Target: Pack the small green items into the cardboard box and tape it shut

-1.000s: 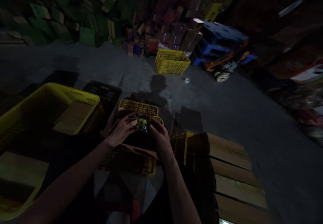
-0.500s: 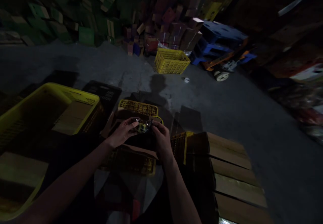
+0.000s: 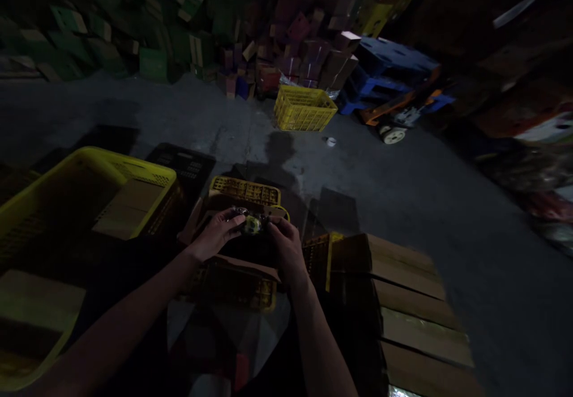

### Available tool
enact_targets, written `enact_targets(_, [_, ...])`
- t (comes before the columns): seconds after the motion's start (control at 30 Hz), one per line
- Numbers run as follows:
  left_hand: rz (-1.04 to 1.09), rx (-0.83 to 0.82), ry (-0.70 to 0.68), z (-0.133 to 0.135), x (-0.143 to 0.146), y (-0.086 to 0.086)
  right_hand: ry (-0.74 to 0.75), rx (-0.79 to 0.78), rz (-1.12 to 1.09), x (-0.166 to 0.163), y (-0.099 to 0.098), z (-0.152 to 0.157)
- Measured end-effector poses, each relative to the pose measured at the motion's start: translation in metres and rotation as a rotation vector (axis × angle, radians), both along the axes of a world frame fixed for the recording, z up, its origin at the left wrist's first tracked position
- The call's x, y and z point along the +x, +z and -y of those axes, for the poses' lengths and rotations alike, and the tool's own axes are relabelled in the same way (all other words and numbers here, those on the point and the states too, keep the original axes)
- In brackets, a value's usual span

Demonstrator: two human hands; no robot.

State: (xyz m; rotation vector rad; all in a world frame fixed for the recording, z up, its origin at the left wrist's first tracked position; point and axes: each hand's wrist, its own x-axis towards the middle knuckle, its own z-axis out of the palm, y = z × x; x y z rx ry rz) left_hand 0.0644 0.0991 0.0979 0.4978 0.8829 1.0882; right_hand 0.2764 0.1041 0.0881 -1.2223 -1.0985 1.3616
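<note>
Between my two hands is a small packet in shiny clear wrap with a yellow-green and dark pattern (image 3: 253,224); what is inside is too dark to make out. My left hand (image 3: 220,231) pinches its left end, thumb on top. At the other end, the fingers of my right hand (image 3: 285,236) are closed on the wrap. Both hands are above an open cardboard box (image 3: 246,264) whose inside is mostly in shadow. That box rests on a yellow plastic crate (image 3: 244,190), which shows at its front and back.
A large yellow crate (image 3: 96,157) with cardboard pieces stands on the left. Several cardboard boxes (image 3: 414,304) line up on the right. Farther off are another yellow crate (image 3: 304,110), blue pallets (image 3: 398,57), a pallet jack (image 3: 394,134) and a white roll (image 3: 330,142) on the floor.
The fingers of my right hand have shifted slightly at the packet's right end, and the packet has turned a little. My left hand keeps nearly the same place.
</note>
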Motion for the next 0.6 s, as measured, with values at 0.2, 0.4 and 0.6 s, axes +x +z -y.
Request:
enact_targets(0.2, [0.004, -0.002, -0.021, 0.0009, 0.0015, -0.0006, -0.054, 0.02, 0.0, 0.0007, -0.003, -0.0014])
enact_targets(0.4, [0.025, 0.011, -0.042, 0.0, 0.0009, 0.001, -0.097, 0.013, -0.024, -0.0003, -0.0038, -0.0019])
enact_targets(0.6, [0.014, 0.086, -0.047, 0.003, 0.0048, 0.0076, -0.123, -0.045, -0.115, -0.0033, -0.0032, -0.0017])
